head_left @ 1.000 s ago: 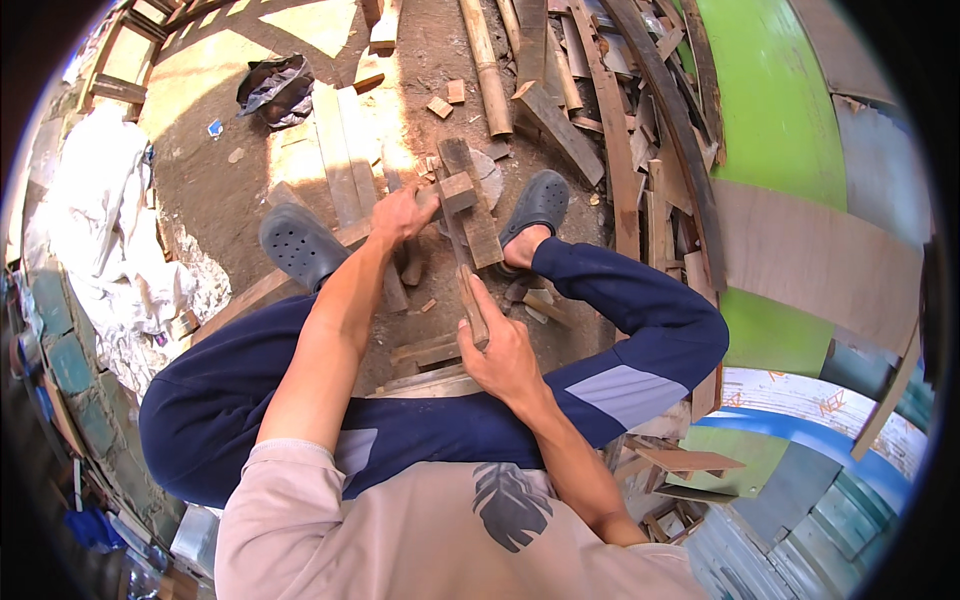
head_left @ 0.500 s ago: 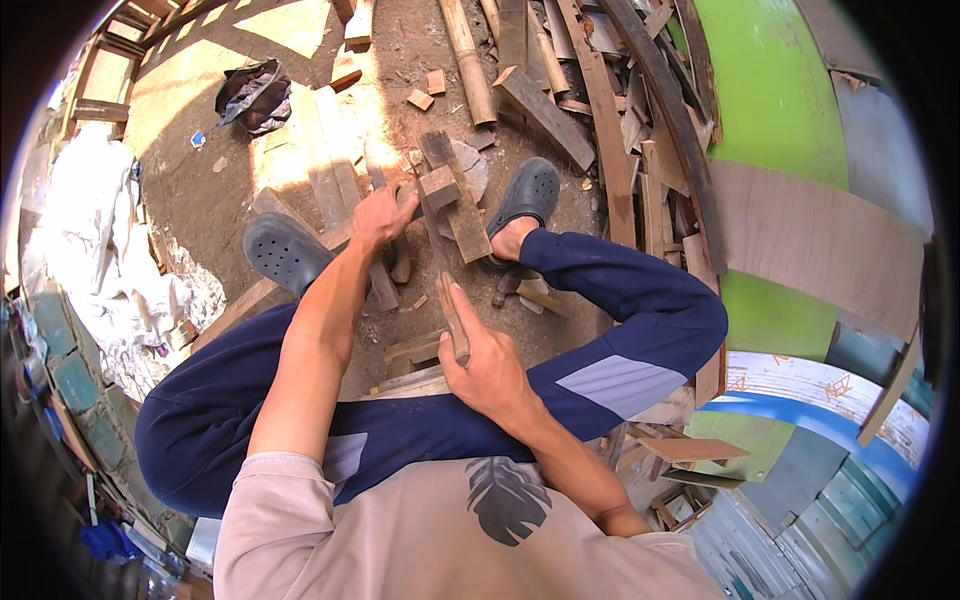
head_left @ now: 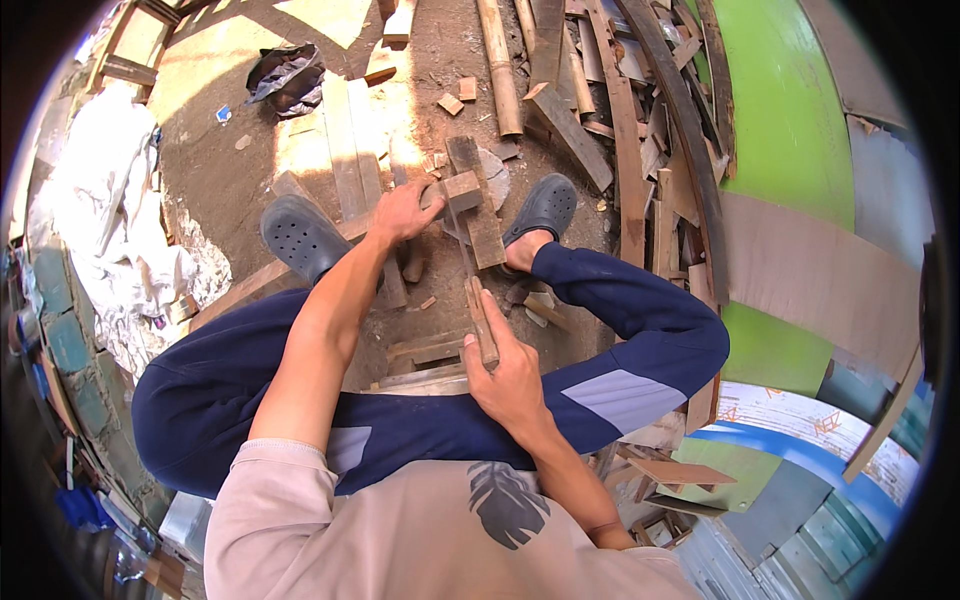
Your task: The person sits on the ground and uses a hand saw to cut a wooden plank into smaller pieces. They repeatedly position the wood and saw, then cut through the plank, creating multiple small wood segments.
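My left hand [head_left: 404, 212] grips a wooden beam [head_left: 262, 287] close to its cut end. The beam runs slantwise from the lower left, between my feet, and its end lies across a short dark board [head_left: 484, 232] on the ground. In my right hand [head_left: 508, 372] is the wooden handle of a handsaw [head_left: 481, 318], fingers closed round it. The saw's narrow blade points away from me and meets the beam just right of my left fingers. Whether the teeth are inside a cut is too small to tell.
Scrap wood [head_left: 650, 140] is heaped at the right beside bamboo poles [head_left: 500, 70]. Two small wood blocks [head_left: 458, 97] lie beyond the beam. White cloth [head_left: 110, 230] and a dark plastic bag [head_left: 287, 80] are at the left. My feet in grey clogs [head_left: 303, 236] flank the work.
The whole view has shifted, so things sit a little farther right and lower. Both hands keep their grips on the beam and the handsaw. The saw's stroke is hard to make out.
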Demonstrator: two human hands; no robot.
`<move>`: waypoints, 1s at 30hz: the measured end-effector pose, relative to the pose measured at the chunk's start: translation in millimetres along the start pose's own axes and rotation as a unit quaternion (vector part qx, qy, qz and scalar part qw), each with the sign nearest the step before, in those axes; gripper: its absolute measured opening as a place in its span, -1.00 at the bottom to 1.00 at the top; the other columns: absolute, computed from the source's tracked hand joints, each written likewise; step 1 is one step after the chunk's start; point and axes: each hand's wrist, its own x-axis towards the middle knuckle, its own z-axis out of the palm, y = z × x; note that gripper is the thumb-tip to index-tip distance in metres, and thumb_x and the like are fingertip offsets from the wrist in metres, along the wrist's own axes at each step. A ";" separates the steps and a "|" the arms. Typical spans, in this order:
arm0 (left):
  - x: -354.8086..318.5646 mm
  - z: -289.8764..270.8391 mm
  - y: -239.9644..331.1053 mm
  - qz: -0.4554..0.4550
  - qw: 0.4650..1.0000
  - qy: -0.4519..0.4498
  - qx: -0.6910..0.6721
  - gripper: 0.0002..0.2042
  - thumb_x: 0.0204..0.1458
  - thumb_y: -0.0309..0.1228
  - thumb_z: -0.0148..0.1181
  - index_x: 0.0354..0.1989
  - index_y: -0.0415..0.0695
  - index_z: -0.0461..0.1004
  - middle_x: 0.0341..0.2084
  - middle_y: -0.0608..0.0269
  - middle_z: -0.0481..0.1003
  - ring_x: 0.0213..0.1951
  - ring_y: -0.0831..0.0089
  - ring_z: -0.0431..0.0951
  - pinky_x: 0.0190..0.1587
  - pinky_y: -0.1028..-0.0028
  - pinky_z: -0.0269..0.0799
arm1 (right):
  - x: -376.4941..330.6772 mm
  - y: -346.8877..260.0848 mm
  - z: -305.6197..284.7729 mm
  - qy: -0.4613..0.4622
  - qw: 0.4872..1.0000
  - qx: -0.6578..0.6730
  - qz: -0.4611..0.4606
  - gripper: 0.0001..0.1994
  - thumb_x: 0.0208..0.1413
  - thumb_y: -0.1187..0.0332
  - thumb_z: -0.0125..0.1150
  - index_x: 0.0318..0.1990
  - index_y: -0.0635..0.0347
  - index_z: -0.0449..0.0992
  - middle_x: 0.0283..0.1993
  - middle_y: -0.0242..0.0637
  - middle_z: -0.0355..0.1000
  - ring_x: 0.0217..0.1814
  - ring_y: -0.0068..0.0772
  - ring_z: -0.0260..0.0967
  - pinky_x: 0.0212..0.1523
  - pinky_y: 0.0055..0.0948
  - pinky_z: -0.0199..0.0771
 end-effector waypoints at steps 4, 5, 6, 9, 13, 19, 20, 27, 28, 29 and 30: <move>8.7 0.3 2.4 -0.034 0.999 -0.031 0.029 -0.22 0.21 0.25 -0.07 0.33 -0.21 0.41 0.17 -0.15 0.54 0.23 -0.08 0.51 0.31 -0.05 0.31 | -9.3 4.0 -13.8 0.045 0.999 0.012 -0.008 -0.42 0.26 0.44 0.22 0.42 0.42 0.31 0.03 0.26 0.60 0.00 0.09 0.67 0.02 -0.23 0.61; 11.1 1.6 3.7 -0.033 0.998 -0.028 0.034 -0.22 0.21 0.24 -0.08 0.33 -0.21 0.41 0.18 -0.15 0.54 0.24 -0.07 0.50 0.32 -0.08 0.28 | -9.8 2.9 -18.4 0.045 0.999 0.009 0.003 -0.42 0.26 0.44 0.22 0.42 0.42 0.31 0.04 0.25 0.60 0.02 0.06 0.67 0.03 -0.24 0.61; 12.4 2.4 4.4 -0.032 0.998 -0.025 0.040 -0.23 0.21 0.24 -0.09 0.33 -0.22 0.41 0.18 -0.14 0.53 0.25 -0.07 0.48 0.34 -0.10 0.25 | -9.8 2.4 -21.4 0.046 0.999 0.007 0.013 -0.42 0.26 0.44 0.22 0.42 0.42 0.31 0.05 0.24 0.60 0.04 0.03 0.67 0.05 -0.25 0.60; 11.5 1.4 2.0 -0.067 0.996 -0.045 -0.028 -0.29 0.21 0.16 -0.08 0.27 -0.22 0.46 0.18 -0.13 0.54 0.23 -0.09 0.50 0.31 -0.15 0.27 | -9.9 6.6 -23.8 0.045 0.999 -0.005 0.004 -0.43 0.25 0.46 0.22 0.40 0.44 0.33 0.04 0.23 0.61 0.02 -0.02 0.68 0.03 -0.27 0.61; 16.1 0.3 5.4 -0.066 0.996 -0.045 -0.038 -0.31 0.21 0.15 -0.08 0.23 -0.23 0.49 0.17 -0.14 0.55 0.22 -0.09 0.51 0.29 -0.15 0.29 | -11.3 -5.7 -24.7 0.044 0.998 -0.031 -0.019 -0.44 0.25 0.47 0.21 0.39 0.45 0.33 0.02 0.23 0.61 -0.01 -0.03 0.69 0.00 -0.28 0.62; 0.0 -8.8 -8.9 -0.113 0.993 -0.019 -0.013 -0.29 0.23 0.20 -0.12 0.27 -0.17 0.47 0.14 -0.21 0.56 0.15 -0.16 0.55 0.22 -0.02 0.40 | -11.7 -0.9 -8.2 0.021 0.999 -0.001 -0.030 -0.43 0.25 0.47 0.22 0.39 0.46 0.32 -0.02 0.23 0.62 -0.05 -0.03 0.70 -0.04 -0.27 0.62; 13.2 1.4 5.1 -0.102 0.994 -0.025 -0.037 -0.29 0.23 0.20 -0.12 0.28 -0.17 0.47 0.14 -0.21 0.56 0.15 -0.15 0.55 0.23 -0.01 0.40 | -13.7 -6.4 -12.9 0.046 0.999 -0.014 -0.024 -0.44 0.25 0.47 0.22 0.39 0.46 0.32 -0.02 0.22 0.62 -0.05 -0.03 0.70 -0.04 -0.27 0.62; 27.0 11.0 -6.7 -0.079 0.994 -0.064 -0.043 -0.26 0.20 0.21 -0.10 0.37 -0.08 0.43 0.35 -0.10 0.41 0.42 0.00 0.32 0.41 -0.17 0.13 | -14.8 -2.3 -12.6 0.032 0.999 -0.017 -0.015 -0.41 0.25 0.47 0.21 0.42 0.44 0.30 -0.07 0.23 0.63 -0.10 -0.02 0.70 -0.07 -0.27 0.62; 25.2 11.8 -2.7 -0.057 0.997 -0.053 -0.002 -0.26 0.20 0.20 -0.11 0.38 -0.09 0.42 0.37 -0.09 0.38 0.46 0.01 0.26 0.43 -0.18 0.10 | -15.0 -2.9 -10.8 0.031 0.999 -0.014 -0.014 -0.41 0.25 0.47 0.21 0.42 0.43 0.29 -0.09 0.22 0.63 -0.12 0.00 0.70 -0.09 -0.26 0.62; 24.5 14.5 -1.5 -0.052 0.998 -0.040 0.016 -0.29 0.23 0.18 -0.12 0.36 -0.10 0.43 0.38 -0.08 0.37 0.47 0.01 0.23 0.45 -0.18 0.06 | -14.7 -3.1 -8.8 0.030 0.999 -0.011 -0.013 -0.41 0.25 0.47 0.21 0.43 0.43 0.29 -0.11 0.22 0.63 -0.14 0.01 0.70 -0.10 -0.25 0.62; 23.3 16.9 -1.7 -0.047 0.998 -0.027 0.035 -0.31 0.25 0.15 -0.14 0.35 -0.11 0.43 0.39 -0.08 0.36 0.48 0.02 0.20 0.46 -0.19 0.03 | -14.0 -1.9 -6.7 0.026 1.000 -0.010 -0.014 -0.40 0.25 0.47 0.21 0.43 0.43 0.28 -0.15 0.23 0.63 -0.18 0.04 0.69 -0.13 -0.23 0.62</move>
